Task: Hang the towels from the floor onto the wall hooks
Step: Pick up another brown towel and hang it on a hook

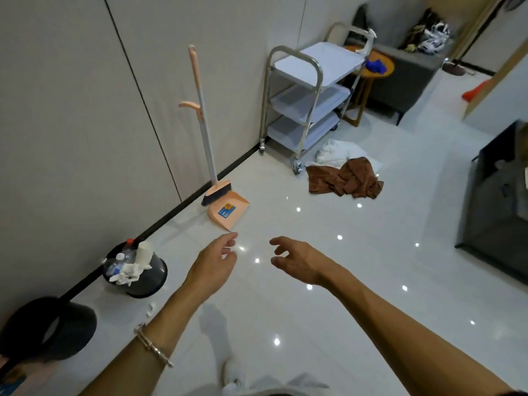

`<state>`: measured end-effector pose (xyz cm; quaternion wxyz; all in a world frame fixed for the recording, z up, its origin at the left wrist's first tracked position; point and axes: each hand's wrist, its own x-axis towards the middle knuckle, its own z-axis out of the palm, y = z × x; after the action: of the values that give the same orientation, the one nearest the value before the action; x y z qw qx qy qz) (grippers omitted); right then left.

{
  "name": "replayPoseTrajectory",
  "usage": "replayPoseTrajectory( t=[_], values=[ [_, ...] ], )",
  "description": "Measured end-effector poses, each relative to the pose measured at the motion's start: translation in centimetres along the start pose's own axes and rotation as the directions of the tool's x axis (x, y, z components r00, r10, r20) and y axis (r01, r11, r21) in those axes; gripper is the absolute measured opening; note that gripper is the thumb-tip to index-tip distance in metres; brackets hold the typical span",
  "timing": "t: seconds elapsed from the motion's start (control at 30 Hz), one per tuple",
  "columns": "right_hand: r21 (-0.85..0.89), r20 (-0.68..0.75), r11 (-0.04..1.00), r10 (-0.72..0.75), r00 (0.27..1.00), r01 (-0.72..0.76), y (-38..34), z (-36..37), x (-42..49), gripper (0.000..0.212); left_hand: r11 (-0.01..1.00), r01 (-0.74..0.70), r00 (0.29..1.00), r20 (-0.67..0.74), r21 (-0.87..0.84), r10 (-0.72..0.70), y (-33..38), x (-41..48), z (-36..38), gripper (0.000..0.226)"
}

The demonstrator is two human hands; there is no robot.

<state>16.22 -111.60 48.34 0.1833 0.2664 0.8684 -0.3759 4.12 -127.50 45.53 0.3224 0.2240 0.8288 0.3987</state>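
A crumpled brown towel (347,178) lies on the white tiled floor beside the cart's front wheel. Partly under and behind it sits a white towel (338,152). My left hand (214,264) and my right hand (297,260) are stretched out in front of me over bare floor, well short of the towels. Both hands hold nothing and their fingers are loosely spread. No wall hooks show in this view.
A three-shelf metal cart (308,95) stands against the wall. An orange broom and dustpan (220,195) lean at the wall on the left. A dark bin (143,277) with bottles and paper sits nearer me. A dark cabinet (497,207) is at right.
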Motion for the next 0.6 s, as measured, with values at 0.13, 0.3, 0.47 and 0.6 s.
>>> replayPoseTrajectory(
  t=[0.13,0.3,0.47,0.6],
  values=[
    [0.094,-0.083,0.993,0.079,0.993,-0.071,2.6,-2.9,0.8,0.048,0.997,-0.049,0.995,0.085,0.051,0.044,3.5,3.9,1.7,0.038],
    [0.160,-0.116,0.977,0.159,0.980,-0.140,6.9,-5.6,2.1,0.049,0.987,-0.127,0.977,0.186,0.101,0.107,7.5,7.5,5.5,0.038],
    [0.182,-0.121,0.977,0.138,0.983,-0.115,10.6,-9.2,6.4,0.050,0.979,-0.146,0.966,0.236,0.144,0.110,11.0,11.5,9.2,0.040],
    [0.201,-0.129,0.978,0.092,0.987,-0.065,13.6,-14.8,9.8,0.050,0.975,-0.137,0.975,0.195,0.175,0.102,15.7,15.8,11.5,0.040]
  ],
)
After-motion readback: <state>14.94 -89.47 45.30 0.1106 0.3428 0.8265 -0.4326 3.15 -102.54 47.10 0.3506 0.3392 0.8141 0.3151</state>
